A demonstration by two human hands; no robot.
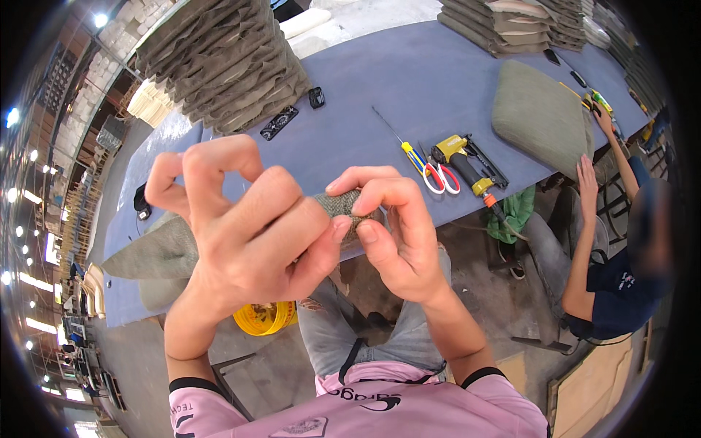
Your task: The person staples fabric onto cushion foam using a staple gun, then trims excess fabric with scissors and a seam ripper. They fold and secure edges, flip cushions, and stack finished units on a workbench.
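Both my hands are raised over the table's near edge, close together on a piece of grey-green woven fabric (337,207). My right hand (401,237) is closed, pinching the fabric's folded edge between thumb and fingers. Beside it my left hand (244,233) is also closed on the fabric, thumb against bent index finger, with its outer fingers curled up and away. Whatever lies inside the left pinch is hidden. Behind the left hand, a grey-green fabric cover (153,252) lies at the table edge; whether it joins the held piece is hidden.
The blue-topped table (365,87) bears a tall stack of fabric covers (219,66), a yellow staple gun (460,157), scissors (442,179) and a yellow-blue-handled awl-like tool (412,155). A yellow bucket (264,318) stands below. At right, a co-worker touches a cushion (544,113).
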